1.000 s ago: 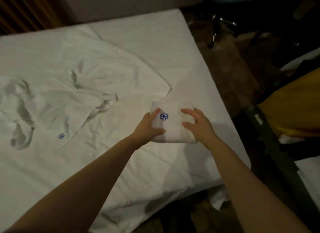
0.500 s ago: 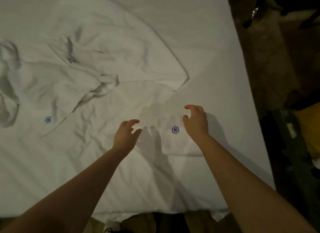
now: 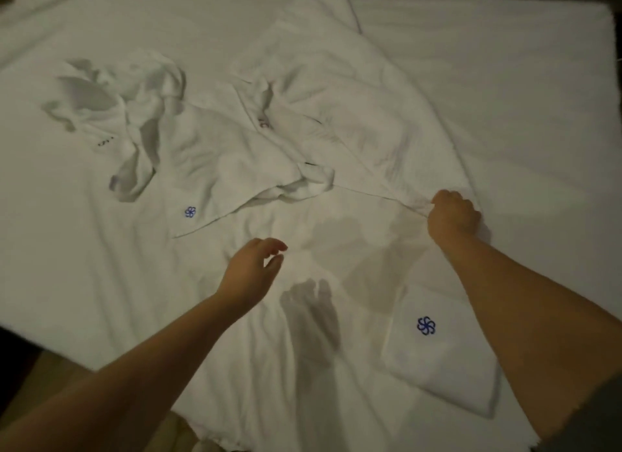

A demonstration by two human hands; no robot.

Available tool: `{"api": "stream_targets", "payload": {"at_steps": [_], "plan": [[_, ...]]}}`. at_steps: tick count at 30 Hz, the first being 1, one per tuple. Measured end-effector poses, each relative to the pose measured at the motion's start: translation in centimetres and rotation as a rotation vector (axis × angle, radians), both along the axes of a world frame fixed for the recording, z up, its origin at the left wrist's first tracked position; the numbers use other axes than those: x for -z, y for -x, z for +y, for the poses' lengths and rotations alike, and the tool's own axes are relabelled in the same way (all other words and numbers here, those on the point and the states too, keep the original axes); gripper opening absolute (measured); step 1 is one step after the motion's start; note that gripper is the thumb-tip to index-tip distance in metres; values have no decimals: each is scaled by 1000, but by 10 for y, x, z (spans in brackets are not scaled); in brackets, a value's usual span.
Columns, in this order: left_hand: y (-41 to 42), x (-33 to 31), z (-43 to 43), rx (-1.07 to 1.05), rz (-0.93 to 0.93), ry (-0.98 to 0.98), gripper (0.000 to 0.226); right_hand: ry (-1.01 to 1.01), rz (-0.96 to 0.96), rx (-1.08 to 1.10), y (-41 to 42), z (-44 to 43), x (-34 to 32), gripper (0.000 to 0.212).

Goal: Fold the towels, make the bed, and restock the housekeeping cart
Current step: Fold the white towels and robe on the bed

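As right hand (image 3: 454, 216) pinches one spread towel (image 3: 370, 115), one folded towel (image 3: 437, 367)

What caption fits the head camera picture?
Right hand grips a loose towel, left hand hovers open, folded towel lies nearby on the bed.

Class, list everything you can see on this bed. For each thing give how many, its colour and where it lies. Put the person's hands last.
bed sheet: one, white, covers the whole bed.
folded towel: one, white with a blue flower logo, near edge, beside the right forearm.
spread towel: one, white, middle right, lying open.
logo towel: one, white with a blue flower logo, unfolded, middle left.
crumpled towel: one, white, far left.
left hand: one, fingers loosely open, above the sheet, holding nothing.
right hand: one, grips the spread towel's near corner.
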State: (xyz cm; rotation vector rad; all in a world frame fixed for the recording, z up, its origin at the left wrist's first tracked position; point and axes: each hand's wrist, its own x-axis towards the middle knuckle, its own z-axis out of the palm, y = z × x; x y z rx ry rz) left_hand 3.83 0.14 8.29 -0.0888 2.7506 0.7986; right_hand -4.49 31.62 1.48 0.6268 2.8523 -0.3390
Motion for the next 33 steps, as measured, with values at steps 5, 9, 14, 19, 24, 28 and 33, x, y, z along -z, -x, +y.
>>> {"api": "stream_targets", "payload": {"at_steps": [5, 9, 14, 19, 24, 28, 33], "plan": [[-13, -24, 13, -42, -68, -88, 27, 371, 133, 72, -6, -27, -42, 30], [-11, -54, 22, 4, -71, -141, 30, 275, 90, 81, -17, -47, -57, 27], [-5, -33, 23, -20, -107, -140, 30, -28, -58, 0, -37, -25, -21, 47], [-30, 25, 26, -79, -194, -185, 30, -118, -33, -60, -46, -4, 15, 39], [-56, 39, 21, -158, -251, -188, 31, -81, 1, -5, -34, 8, 5, 34], [-47, 7, 27, -177, -214, -257, 36, 304, 240, 0, -14, -31, -52, 30], [-20, -59, 47, -201, -63, -499, 67, 1123, 461, -11, -29, -133, -181, 12]]}}
